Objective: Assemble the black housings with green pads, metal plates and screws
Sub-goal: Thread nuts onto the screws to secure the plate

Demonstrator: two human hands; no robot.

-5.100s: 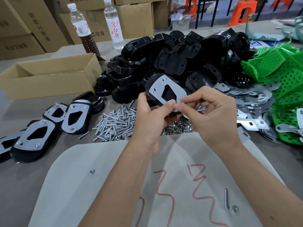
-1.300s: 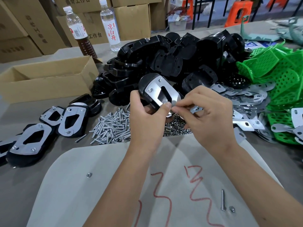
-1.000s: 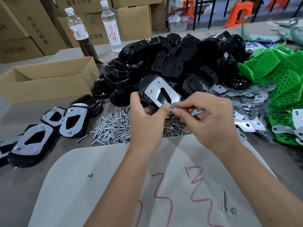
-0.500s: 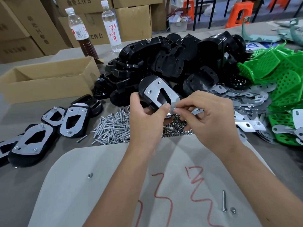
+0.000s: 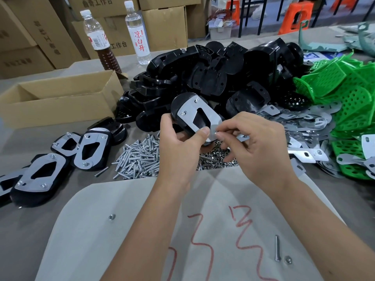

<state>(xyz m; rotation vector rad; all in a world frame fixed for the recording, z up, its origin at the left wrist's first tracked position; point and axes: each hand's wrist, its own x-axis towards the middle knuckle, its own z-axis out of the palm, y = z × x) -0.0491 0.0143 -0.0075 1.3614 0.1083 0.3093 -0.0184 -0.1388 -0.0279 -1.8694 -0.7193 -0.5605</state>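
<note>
My left hand (image 5: 180, 140) grips a black housing (image 5: 178, 102) with a metal plate (image 5: 194, 116) on top, held tilted above the table. Two screws show in the plate's far end. My right hand (image 5: 257, 145) pinches something small at the plate's near corner, thumb and forefinger together; the pinched piece is hidden by my fingertips. A heap of loose screws (image 5: 138, 159) and a heap of nuts (image 5: 215, 159) lie just below my hands. Bare black housings (image 5: 213, 65) are piled behind. Green pads (image 5: 349, 94) and loose metal plates (image 5: 304, 122) lie at the right.
Several finished housings (image 5: 89, 149) lie at the left beside an open cardboard box (image 5: 58, 98). Two bottles (image 5: 138, 31) stand at the back. A grey sheet with red marks (image 5: 203, 230) covers the near table, with a loose screw and nut (image 5: 278, 250) on it.
The housing has stayed in my left hand, turned slightly. My right fingers keep working at the plate's near corner with small movements. The view shifted a little.
</note>
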